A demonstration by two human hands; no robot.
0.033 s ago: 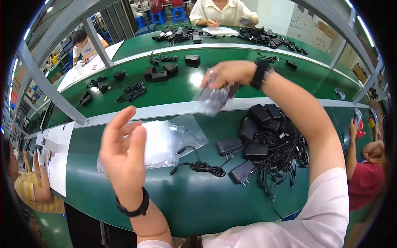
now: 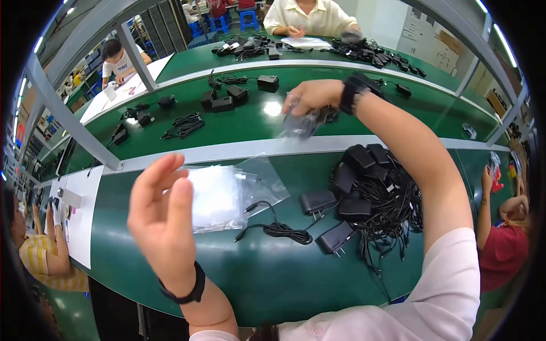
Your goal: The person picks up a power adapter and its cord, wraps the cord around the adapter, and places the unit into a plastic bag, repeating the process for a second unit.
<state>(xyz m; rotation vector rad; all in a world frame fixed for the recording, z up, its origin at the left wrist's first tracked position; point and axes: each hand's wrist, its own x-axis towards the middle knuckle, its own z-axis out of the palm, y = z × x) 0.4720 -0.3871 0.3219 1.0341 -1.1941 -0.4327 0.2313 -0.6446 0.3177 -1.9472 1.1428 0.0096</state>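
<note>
My right hand point(image 2: 311, 96) reaches out over the far side of the green bench. Its fingers are closed on a clear plastic bag point(image 2: 301, 123) with something dark inside, blurred by motion. To the left, my left hand point(image 2: 162, 207) is raised with fingers apart and nothing in it. It is next to a stack of clear plastic bags point(image 2: 216, 196). A black power adapter point(image 2: 336, 236) lies with its prongs showing, and a coiled black cable point(image 2: 282, 230) rests beside the bags. More adapters and tangled cables form a pile point(image 2: 387, 199) under my right forearm.
A grey metal rail point(image 2: 227, 149) crosses the bench, with grey uprights at both sides. Beyond it lie several adapters point(image 2: 222, 101), a coiled cable point(image 2: 186, 124) and a small bagged item point(image 2: 468, 131). A person point(image 2: 310, 23) works across the bench; others sit left and right.
My right hand and the bag have moved slightly farther out over the bench. My left hand has shifted a little to the left, its fingers still apart.
</note>
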